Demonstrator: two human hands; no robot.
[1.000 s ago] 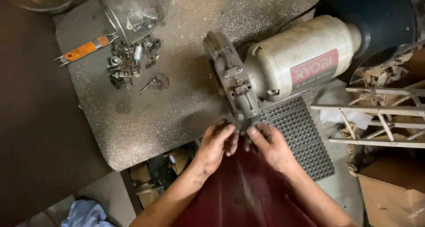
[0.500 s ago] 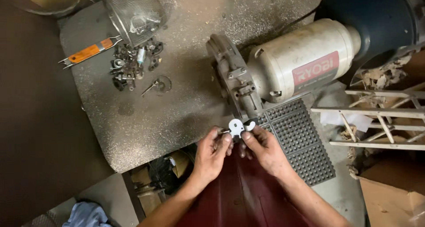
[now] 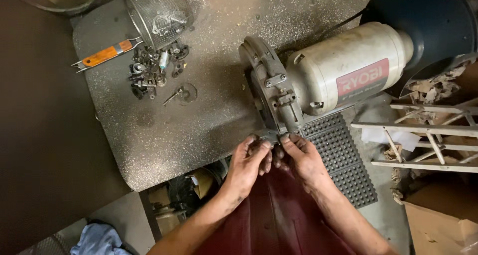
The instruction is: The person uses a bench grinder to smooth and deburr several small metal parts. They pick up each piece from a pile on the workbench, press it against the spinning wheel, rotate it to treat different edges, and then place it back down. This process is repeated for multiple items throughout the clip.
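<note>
Head view: beyond both hands stands the biggest thing here, a bench grinder (image 3: 343, 76) with a cream motor body and a grey wheel guard (image 3: 266, 86). It looks heavy and rigid, bulk that stays put while small work is brought to it. Under and to the right of the right hand (image 3: 303, 158) lies a black studded rubber mat (image 3: 343, 155), soft and grippy. The desk (image 3: 149, 135) stretching away to the left of the left hand (image 3: 249, 163) is grey, speckled with grit and filings, so loose bits could skid on it. Far off to the upper left sit a wire mesh strainer (image 3: 157, 16) with an orange handle and a pile of small dark metal parts (image 3: 154, 68).

Both hands are curled with fingertips pinched together at the foot of the guard; whatever they hold is hidden between them, so I cannot tell its shape. Judging by the pinch, it is small, hard and light, best held at its edges. Both hands look greasy, which could make it slippery.
</note>
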